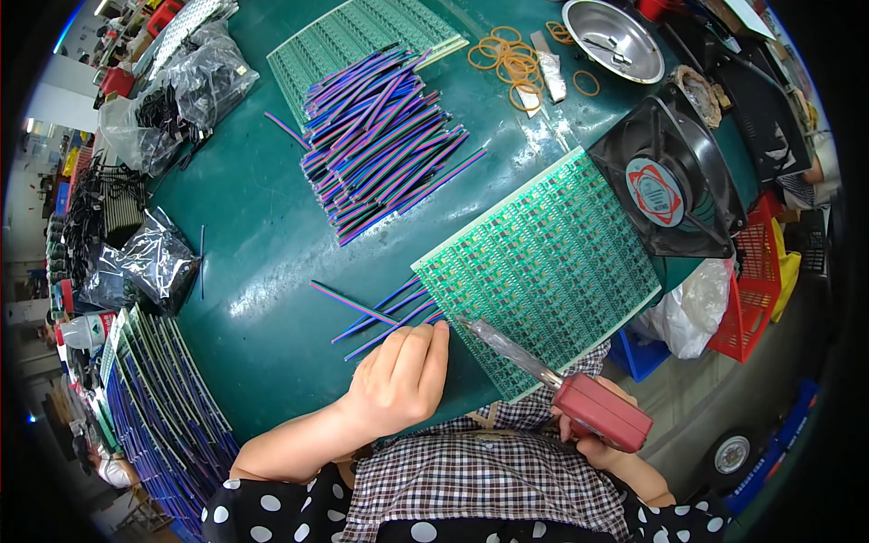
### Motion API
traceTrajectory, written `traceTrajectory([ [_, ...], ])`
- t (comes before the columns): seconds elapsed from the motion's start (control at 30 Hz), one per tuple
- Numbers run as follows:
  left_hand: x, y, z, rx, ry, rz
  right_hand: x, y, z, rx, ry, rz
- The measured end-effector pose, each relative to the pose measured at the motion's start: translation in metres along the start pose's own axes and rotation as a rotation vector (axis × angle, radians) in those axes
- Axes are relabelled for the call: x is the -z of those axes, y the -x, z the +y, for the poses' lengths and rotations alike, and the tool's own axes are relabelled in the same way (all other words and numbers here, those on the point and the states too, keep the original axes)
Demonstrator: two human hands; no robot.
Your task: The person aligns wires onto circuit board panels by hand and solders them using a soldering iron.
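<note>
My left hand (401, 376) is closed in a pinch on the end of a short multi-coloured ribbon wire (395, 334) at the lower left edge of a green circuit board panel (552, 262). My right hand (593, 421) is wrapped round the handle of a red soldering gun (602, 412), whose long metal tip lies over the panel's edge, close to my left fingertips. A few loose ribbon wires (348, 300) lie left of the panel. Farther off, a large heap of the same wires (380, 145) rests partly on a stack of green panels (335, 45).
A black fan (670, 176) stands right of the panel. Behind it are a metal bowl (614, 41) and rubber bands (511, 59). Plastic bags (208, 77) and wired panels (163, 407) line the left side. A red crate (756, 281) sits at the right.
</note>
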State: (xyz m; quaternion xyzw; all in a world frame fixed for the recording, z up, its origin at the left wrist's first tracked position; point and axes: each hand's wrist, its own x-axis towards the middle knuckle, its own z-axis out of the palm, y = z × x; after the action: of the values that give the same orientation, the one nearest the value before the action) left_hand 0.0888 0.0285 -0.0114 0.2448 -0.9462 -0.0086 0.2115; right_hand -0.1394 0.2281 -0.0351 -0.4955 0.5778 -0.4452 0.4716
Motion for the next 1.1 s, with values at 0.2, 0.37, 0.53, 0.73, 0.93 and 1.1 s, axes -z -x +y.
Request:
traceTrajectory([
  [0.2,0.001,0.001,-0.001,0.0,-0.008,-0.023,-0.011,-0.007,-0.008,-0.133,-0.025,0.13],
  [0.37,0.001,0.0,0.001,0.002,-0.011,-0.034,-0.002,-0.011,0.001,0.185,0.201,-0.011],
  [0.53,0.001,0.0,0.001,0.001,-0.011,-0.039,-0.007,-0.016,-0.005,0.272,0.369,0.076],
  [0.73,0.001,0.0,0.002,0.006,-0.008,-0.052,-0.008,-0.005,-0.005,0.132,0.203,0.07],
  [0.93,0.001,-0.001,0.003,0.001,-0.032,-0.06,-0.008,-0.002,0.0,0.116,0.187,0.069],
  [1.1,0.001,-0.001,0.003,-0.001,-0.052,-0.057,-0.005,-0.006,-0.001,0.203,0.309,0.015],
])
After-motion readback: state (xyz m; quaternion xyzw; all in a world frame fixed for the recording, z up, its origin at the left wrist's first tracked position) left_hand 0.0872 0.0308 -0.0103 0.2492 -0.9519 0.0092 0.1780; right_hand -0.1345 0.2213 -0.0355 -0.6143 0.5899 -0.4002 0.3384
